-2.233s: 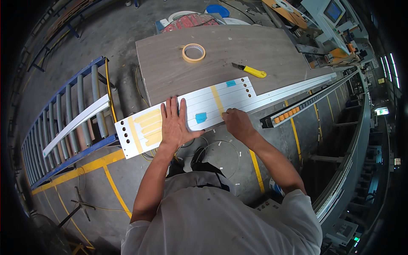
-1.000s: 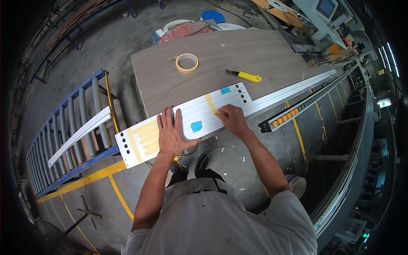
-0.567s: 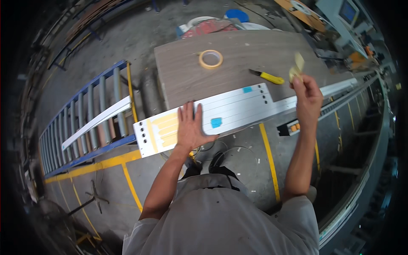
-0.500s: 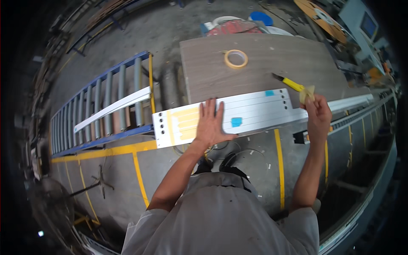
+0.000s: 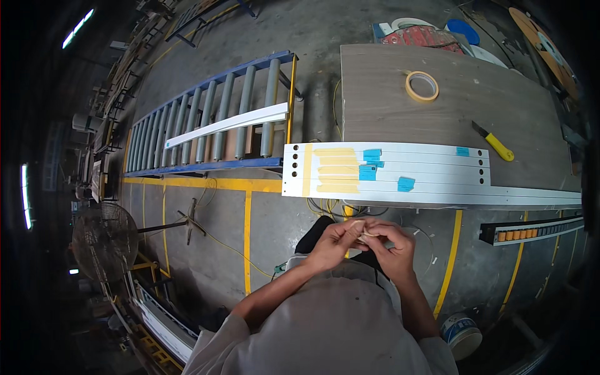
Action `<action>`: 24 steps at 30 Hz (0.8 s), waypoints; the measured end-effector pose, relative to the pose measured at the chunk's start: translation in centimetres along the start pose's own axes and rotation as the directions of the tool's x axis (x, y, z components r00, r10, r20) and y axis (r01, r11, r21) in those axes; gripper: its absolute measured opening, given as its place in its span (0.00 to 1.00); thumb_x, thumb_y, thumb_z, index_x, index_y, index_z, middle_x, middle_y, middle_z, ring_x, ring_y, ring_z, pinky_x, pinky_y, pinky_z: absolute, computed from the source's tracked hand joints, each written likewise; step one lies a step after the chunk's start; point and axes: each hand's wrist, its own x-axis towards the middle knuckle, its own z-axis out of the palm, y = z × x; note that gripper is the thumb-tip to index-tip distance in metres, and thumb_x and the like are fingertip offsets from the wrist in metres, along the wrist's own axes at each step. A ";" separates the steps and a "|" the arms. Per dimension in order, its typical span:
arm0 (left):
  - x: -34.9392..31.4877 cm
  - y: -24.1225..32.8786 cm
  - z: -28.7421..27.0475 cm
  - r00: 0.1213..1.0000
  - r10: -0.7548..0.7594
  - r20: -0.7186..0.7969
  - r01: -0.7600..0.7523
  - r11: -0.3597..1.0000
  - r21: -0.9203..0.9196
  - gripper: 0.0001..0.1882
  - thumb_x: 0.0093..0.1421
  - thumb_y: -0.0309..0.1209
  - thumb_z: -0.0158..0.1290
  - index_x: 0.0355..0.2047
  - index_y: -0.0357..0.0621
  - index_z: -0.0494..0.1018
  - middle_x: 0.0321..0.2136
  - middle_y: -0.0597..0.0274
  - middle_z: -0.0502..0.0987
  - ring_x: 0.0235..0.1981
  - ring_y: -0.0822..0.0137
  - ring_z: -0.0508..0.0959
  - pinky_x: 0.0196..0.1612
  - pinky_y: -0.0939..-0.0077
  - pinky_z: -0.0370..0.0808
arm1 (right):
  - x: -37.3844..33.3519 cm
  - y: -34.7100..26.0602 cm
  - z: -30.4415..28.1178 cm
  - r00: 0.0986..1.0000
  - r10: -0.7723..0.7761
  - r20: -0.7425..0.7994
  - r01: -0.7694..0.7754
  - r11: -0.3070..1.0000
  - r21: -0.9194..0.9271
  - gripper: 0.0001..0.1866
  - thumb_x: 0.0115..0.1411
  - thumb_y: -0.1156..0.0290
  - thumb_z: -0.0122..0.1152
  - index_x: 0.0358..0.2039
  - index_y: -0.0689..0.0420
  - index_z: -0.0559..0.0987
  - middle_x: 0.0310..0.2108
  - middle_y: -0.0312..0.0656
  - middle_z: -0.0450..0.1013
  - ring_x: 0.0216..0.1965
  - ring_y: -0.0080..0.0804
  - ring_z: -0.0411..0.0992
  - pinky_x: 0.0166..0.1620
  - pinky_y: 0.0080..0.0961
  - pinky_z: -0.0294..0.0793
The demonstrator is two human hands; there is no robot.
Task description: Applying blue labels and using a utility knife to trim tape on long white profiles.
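Observation:
My left hand (image 5: 331,247) and my right hand (image 5: 394,247) meet close to my body, just off the near edge of the table. Between their pinched fingertips is a small, crumpled piece of yellowish masking tape (image 5: 360,227), mostly hidden by the fingers. Beyond them lies a long white slatted panel (image 5: 431,165) with dark round holes at both ends. Strips of yellow masking tape (image 5: 337,170) cover its left part. Several blue stickers (image 5: 406,184) are stuck on the panel. A yellow utility knife (image 5: 499,146) rests behind its right end, blade pointing up-left.
A masking tape roll (image 5: 422,86) lies on the brown tabletop (image 5: 387,119). Left of the table stands a roller conveyor (image 5: 219,119) carrying thin white strips (image 5: 231,125). A standing fan (image 5: 106,240) is at far left, a white bucket (image 5: 461,337) at lower right.
My left hand has lifted off the panel, uncovering blue stickers. My right hand has come in from the right with the tape piece to meet it. The view has swung left.

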 end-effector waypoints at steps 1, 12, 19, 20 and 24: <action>0.2 -0.7 -1.0 0.998 0.027 -0.058 -0.033 0.993 -0.114 0.22 0.71 0.42 0.41 0.56 0.39 0.69 0.41 0.61 0.79 0.40 0.69 0.80 0.44 0.74 0.79 | 0.2 0.1 0.6 1.000 0.001 -0.005 -0.001 1.000 -0.007 0.07 0.52 0.80 0.68 0.33 0.59 0.80 0.31 0.38 0.76 0.29 0.20 0.75 0.29 0.19 0.74; -1.5 0.6 -13.5 0.966 -0.198 -0.163 0.132 0.928 -0.348 0.23 0.71 0.50 0.35 0.35 0.47 0.71 0.26 0.67 0.73 0.24 0.76 0.71 0.28 0.82 0.69 | 2.2 -0.4 15.3 0.933 -0.296 0.207 0.360 0.722 -0.590 0.15 0.52 0.75 0.66 0.42 0.58 0.81 0.33 0.40 0.74 0.30 0.38 0.73 0.34 0.33 0.73; -3.3 -0.4 -29.6 0.984 -0.160 -0.075 0.120 0.917 -0.381 0.21 0.71 0.45 0.39 0.24 0.47 0.65 0.13 0.69 0.62 0.11 0.76 0.58 0.13 0.80 0.52 | 3.0 0.2 26.8 0.976 0.112 -0.184 -0.164 0.942 -0.294 0.11 0.55 0.77 0.65 0.40 0.59 0.82 0.33 0.43 0.78 0.31 0.27 0.76 0.34 0.21 0.74; -4.3 -0.3 -31.9 0.982 -0.159 -0.104 0.114 0.931 -0.348 0.23 0.70 0.48 0.39 0.24 0.47 0.65 0.13 0.69 0.61 0.10 0.76 0.58 0.13 0.80 0.52 | 3.2 -0.3 27.5 0.954 0.127 -0.272 -0.218 0.915 -0.340 0.10 0.56 0.77 0.65 0.40 0.60 0.82 0.32 0.43 0.78 0.30 0.25 0.75 0.33 0.20 0.74; -8.0 1.2 -39.6 0.938 -0.220 -0.268 0.134 0.943 -0.304 0.34 0.64 0.66 0.33 0.22 0.47 0.64 0.13 0.70 0.61 0.09 0.77 0.55 0.12 0.80 0.47 | 5.2 1.7 24.4 0.843 -0.027 -0.537 -0.265 0.848 -0.459 0.07 0.59 0.76 0.60 0.37 0.62 0.82 0.30 0.42 0.78 0.27 0.20 0.73 0.31 0.18 0.72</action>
